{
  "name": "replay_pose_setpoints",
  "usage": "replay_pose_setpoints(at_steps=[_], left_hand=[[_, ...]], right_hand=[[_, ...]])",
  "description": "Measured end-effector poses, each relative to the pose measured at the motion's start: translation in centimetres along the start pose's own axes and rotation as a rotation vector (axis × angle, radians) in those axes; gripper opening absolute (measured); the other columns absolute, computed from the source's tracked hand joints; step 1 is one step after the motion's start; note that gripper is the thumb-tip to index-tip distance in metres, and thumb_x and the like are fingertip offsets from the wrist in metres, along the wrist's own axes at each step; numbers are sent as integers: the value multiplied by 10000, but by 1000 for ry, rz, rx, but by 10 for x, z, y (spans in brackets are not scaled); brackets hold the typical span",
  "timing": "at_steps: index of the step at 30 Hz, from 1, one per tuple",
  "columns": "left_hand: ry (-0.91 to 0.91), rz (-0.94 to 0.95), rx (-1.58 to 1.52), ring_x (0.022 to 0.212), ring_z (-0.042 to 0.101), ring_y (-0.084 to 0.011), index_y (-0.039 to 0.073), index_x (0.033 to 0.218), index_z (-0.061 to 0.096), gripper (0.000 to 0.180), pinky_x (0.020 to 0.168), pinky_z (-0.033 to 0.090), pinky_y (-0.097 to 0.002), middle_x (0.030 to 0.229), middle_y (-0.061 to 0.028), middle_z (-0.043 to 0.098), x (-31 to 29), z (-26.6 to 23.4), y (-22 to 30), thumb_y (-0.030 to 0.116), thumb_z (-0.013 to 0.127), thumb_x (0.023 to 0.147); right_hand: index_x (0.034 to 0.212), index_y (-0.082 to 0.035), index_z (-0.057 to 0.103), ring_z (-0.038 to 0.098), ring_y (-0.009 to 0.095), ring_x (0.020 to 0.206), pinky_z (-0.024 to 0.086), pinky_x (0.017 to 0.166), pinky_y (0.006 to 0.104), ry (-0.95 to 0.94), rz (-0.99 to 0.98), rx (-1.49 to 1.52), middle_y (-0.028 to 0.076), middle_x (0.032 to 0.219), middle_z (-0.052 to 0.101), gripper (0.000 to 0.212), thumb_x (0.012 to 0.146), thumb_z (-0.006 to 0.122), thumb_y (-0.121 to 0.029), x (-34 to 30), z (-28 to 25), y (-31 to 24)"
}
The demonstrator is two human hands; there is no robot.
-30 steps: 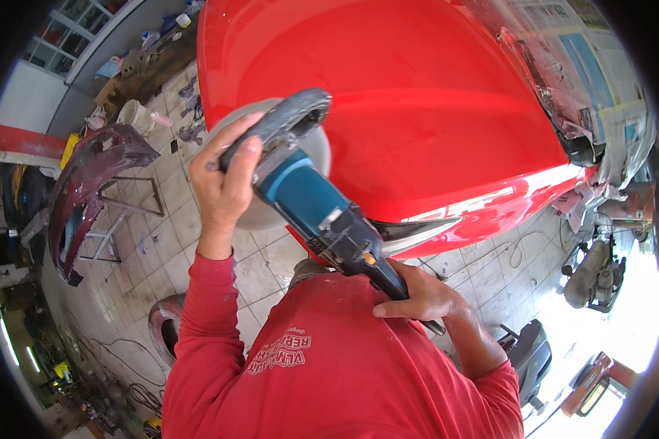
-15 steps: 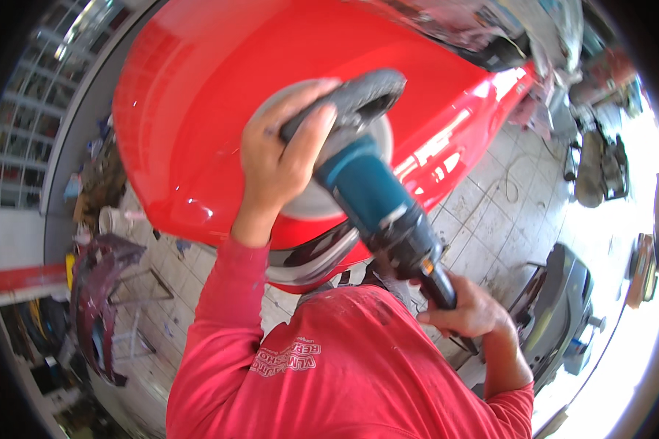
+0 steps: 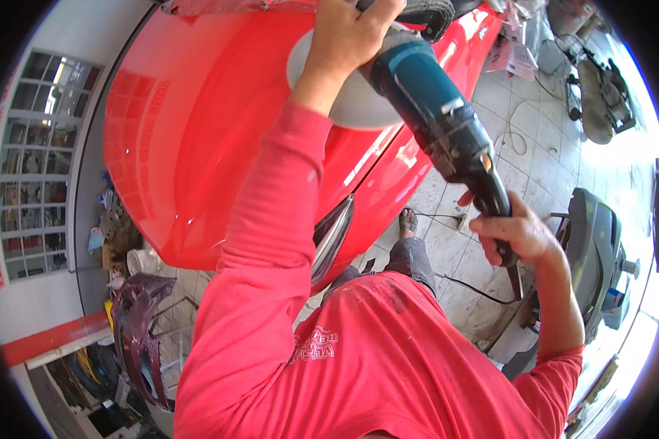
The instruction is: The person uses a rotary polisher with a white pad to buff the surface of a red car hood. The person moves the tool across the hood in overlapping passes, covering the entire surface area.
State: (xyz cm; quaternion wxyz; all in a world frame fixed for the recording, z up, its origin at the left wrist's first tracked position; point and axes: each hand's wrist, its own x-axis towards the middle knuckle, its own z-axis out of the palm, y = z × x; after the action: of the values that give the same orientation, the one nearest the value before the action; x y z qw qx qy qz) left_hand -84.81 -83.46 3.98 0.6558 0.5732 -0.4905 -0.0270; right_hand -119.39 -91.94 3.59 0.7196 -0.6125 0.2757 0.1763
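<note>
Gripping the polisher [image 3: 426,84] by front handle [image 3: 433,17] with left hand [image 3: 350,38] and rear handle [image 3: 493,196] with right hand [image 3: 518,228], preferably holding white pad [image 3: 362,106] flat on red hood [image 3: 198,139].

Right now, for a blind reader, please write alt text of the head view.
A blue polisher, its pale round pad over a red car hood, is held two-handed: left hand on the front handle, right hand on the rear grip.

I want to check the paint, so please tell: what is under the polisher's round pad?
Red car bodywork lies under the round pad, visible beyond its rim. The patch directly beneath the pad and polisher is covered, so its paint cannot be seen.
</note>
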Motion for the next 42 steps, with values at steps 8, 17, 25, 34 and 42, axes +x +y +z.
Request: replay_pose_setpoints(at_steps=[8,17,25,34,42], left_hand=[[329,-187,293,952,741,-192,-59,1228,761,316,837,584,-330,1101,-157,790,-187,-126,116,153,698,1002],[673,-350,583,870,701,-161,-97,1303,716,443,718,560,-253,1170,-180,763,-380,-240,199,193,636,979],[720,-448,680,919,723,-202,-122,1291,708,468,752,590,-289,1199,-210,751,-376,-218,222,215,621,978],[209,-166,474,1003,756,-277,-126,1327,661,395,857,607,-382,1175,-241,754,-212,-84,161,65,681,981],[30,-111,149,808,773,-345,29,1168,768,370,731,603,-439,938,-208,777,-18,59,20,336,717,969]], right_hand=[[1422,-33,594,652,125,594,535,536,301,-276,192,-366,61,853,686,676,864,918,-237,8,102,17],[1407,-2,597,720,312,1013,549,928,435,-649,-93,-708,205,1075,744,806,872,852,-549,72,219,55],[1391,-6,603,744,350,1032,553,938,452,-751,-130,-685,227,1083,766,733,900,826,-503,72,206,51],[1297,-9,658,722,210,741,569,690,366,-508,215,-514,86,840,720,669,812,944,-371,2,28,25],[1357,51,535,575,239,465,472,478,401,-66,132,69,86,612,550,669,786,823,-148,-15,-96,16]])
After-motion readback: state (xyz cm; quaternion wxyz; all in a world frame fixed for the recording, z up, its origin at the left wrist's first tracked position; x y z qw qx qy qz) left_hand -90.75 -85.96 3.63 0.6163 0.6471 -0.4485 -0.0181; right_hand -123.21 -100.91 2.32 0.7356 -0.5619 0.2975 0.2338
